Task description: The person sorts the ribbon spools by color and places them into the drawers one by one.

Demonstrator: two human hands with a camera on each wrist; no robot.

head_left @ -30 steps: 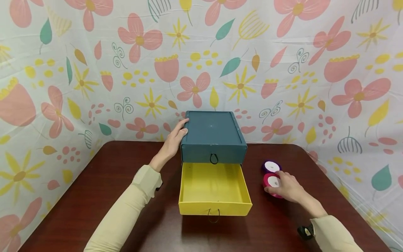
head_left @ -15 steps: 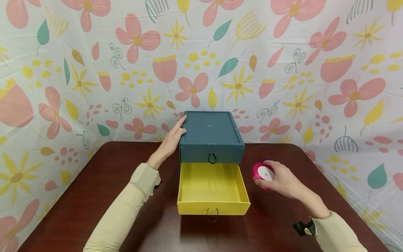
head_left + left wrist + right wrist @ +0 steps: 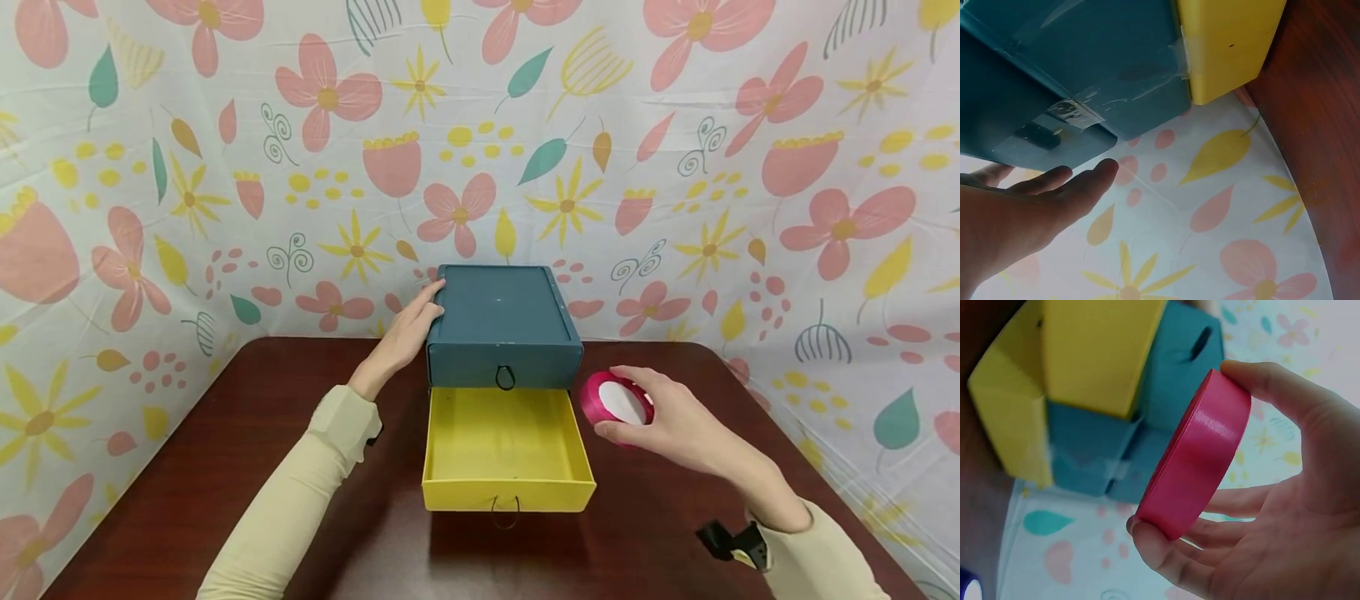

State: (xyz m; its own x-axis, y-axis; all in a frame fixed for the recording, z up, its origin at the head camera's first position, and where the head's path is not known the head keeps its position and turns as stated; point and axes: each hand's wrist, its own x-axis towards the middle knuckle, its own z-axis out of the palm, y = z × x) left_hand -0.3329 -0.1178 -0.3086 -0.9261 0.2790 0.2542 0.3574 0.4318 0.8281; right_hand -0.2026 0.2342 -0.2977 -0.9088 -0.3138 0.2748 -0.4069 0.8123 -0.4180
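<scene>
A roll of pink ribbon (image 3: pixel 597 402) with a white core face is in my right hand (image 3: pixel 678 421), held up off the table just right of the drawer unit. Thumb and fingers grip its rim on opposite sides, as the right wrist view of the ribbon roll (image 3: pixel 1200 459) shows. My left hand (image 3: pixel 405 333) rests with fairly straight fingers against the left side of the blue drawer unit (image 3: pixel 498 304). Below the blue drawer front, a yellow drawer (image 3: pixel 510 497) is pulled out, its inside bare apart from small specks.
A purple roll (image 3: pixel 971 589) shows at the lower left corner of the right wrist view; the head view has it hidden behind my right hand. Black cord loops hang on both drawer fronts. A flowered cloth (image 3: pixel 450 117) stands behind the dark wooden table (image 3: pixel 225 450).
My right hand has lifted the pink ribbon roll from beside the purple one and carried it left, closer to the drawers, tilting it. The left hand stays at the unit's side.
</scene>
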